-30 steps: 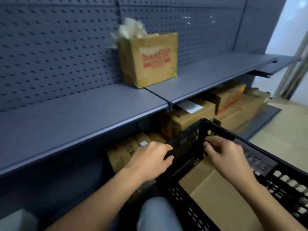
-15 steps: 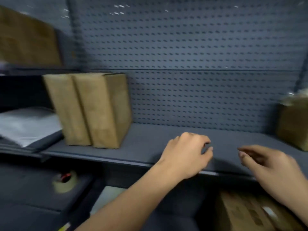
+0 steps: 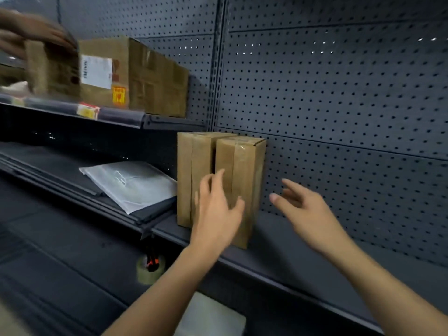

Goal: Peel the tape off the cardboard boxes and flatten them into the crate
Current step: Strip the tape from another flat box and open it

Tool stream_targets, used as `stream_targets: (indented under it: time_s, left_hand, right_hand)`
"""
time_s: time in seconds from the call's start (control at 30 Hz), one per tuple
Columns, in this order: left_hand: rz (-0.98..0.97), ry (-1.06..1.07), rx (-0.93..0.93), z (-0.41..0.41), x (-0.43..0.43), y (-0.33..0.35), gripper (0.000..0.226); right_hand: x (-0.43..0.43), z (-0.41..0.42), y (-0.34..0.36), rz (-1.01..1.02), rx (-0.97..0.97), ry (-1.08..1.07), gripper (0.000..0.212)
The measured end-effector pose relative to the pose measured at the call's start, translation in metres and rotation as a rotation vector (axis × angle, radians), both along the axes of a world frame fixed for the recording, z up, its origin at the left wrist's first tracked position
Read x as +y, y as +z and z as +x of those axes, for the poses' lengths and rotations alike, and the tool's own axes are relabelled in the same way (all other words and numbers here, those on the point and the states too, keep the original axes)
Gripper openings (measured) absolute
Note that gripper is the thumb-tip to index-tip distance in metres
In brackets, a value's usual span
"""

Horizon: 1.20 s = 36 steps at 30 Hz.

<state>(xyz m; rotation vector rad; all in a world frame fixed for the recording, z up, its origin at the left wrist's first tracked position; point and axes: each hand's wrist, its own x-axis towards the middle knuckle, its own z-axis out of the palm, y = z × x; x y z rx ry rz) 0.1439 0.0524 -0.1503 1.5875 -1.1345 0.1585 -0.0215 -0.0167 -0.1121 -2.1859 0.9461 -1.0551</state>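
- left box (image 3: 190, 166) and right box (image 3: 246, 166): cardboard, taped, upright side by side on grey shelf (image 3: 291, 253)
- left hand (image 3: 215, 214): fingers spread, grasping nothing, before right box; contact unclear
- right hand (image 3: 309, 214): fingers spread, empty, apart from boxes

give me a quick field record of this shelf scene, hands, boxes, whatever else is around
left hand: open, fingers spread in front of the right upright box; contact unclear
right hand: open, apart from that box, to its right
left upright box: taped down the front, beside the right one
upper shelf: labelled box; another person's hand on a blurred box
nearby: plastic packet, tape roll
crate: not in view
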Motion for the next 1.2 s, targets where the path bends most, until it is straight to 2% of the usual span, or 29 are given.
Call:
stream_targets:
  time_s: [0.17,0.33,0.57,0.63,0.77,0.83,0.97,1.07,1.2]
  left_hand:
    - [0.075,0.004,0.113,0.019,-0.007,-0.005,0.080]
    - [0.084,-0.014,0.184,0.027,-0.016,-0.012,0.083]
    - [0.047,-0.094,0.226,0.019,-0.027,-0.013,0.079]
    - [0.002,-0.142,0.209,0.011,-0.028,-0.012,0.070]
    - [-0.088,-0.318,0.125,-0.015,-0.027,-0.011,0.065]
    - [-0.107,-0.415,0.085,-0.032,-0.031,-0.011,0.063]
    - [-0.111,-0.482,-0.006,-0.064,-0.045,-0.016,0.079]
    - [-0.107,-0.522,-0.004,-0.086,-0.054,-0.025,0.090]
    - [-0.113,-0.572,0.015,-0.114,-0.063,-0.029,0.106]
  right_hand:
    - [-0.013,0.051,0.004,0.008,0.031,0.048,0.079]
    - [-0.023,0.075,-0.005,0.062,0.030,0.032,0.091]
    - [-0.028,0.083,-0.012,0.124,-0.027,0.044,0.076]
    - [-0.027,0.073,-0.013,0.126,-0.090,0.032,0.072]
    - [-0.025,0.035,-0.012,0.127,-0.260,0.054,0.047]
    - [-0.026,0.011,-0.015,0.153,-0.320,0.049,0.041]
    - [-0.026,-0.039,-0.029,0.211,-0.432,0.028,0.043]
    - [-0.024,-0.073,-0.043,0.172,-0.474,-0.013,0.049]
    - [-0.022,-0.110,-0.060,0.124,-0.493,-0.022,0.041]
